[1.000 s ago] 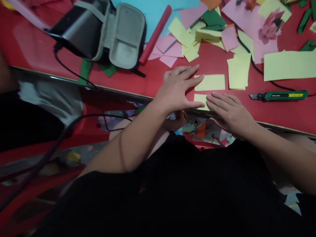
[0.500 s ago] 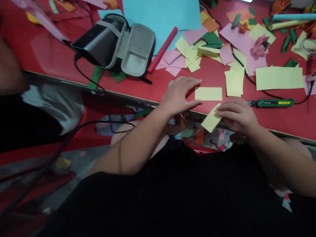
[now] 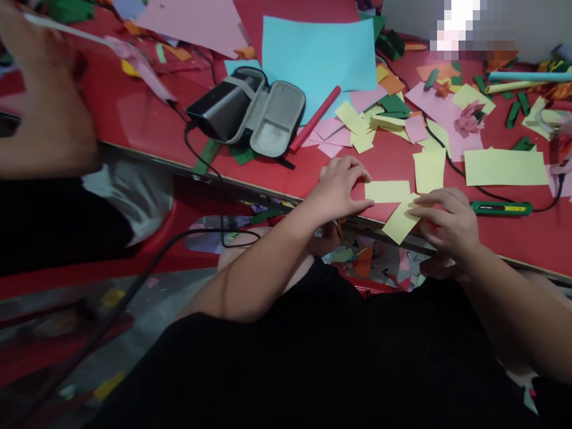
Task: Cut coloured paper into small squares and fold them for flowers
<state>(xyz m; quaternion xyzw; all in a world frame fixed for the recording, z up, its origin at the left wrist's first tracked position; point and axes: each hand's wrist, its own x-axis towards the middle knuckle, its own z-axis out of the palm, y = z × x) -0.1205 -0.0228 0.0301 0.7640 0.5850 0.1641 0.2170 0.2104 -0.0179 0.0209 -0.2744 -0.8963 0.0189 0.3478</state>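
My right hand (image 3: 447, 223) pinches a small yellow paper strip (image 3: 401, 220), which slants out over the table's front edge. Its upper corner reaches another yellow rectangle of paper (image 3: 386, 191) lying flat on the red table. At that rectangle's left end is my left hand (image 3: 342, 187), thumb and fingers apart with nothing between them. Behind my right hand's fingers rests a short stack of yellow paper pieces (image 3: 429, 170). A green utility knife (image 3: 503, 208) lies just right of my right hand, its front end hidden behind the hand.
An open grey case (image 3: 279, 116) holding a dark device stands at the left, beside a red paper roll (image 3: 315, 119). Blue sheets (image 3: 319, 53), pink paper scraps and a pink paper flower (image 3: 470, 117) cover the back. Another person's arm (image 3: 49, 119) is at far left.
The view has shifted, so the table sits lower and further right. My right hand has brought the yellow strip against the flat rectangle's right end. My left hand stays at its left end.
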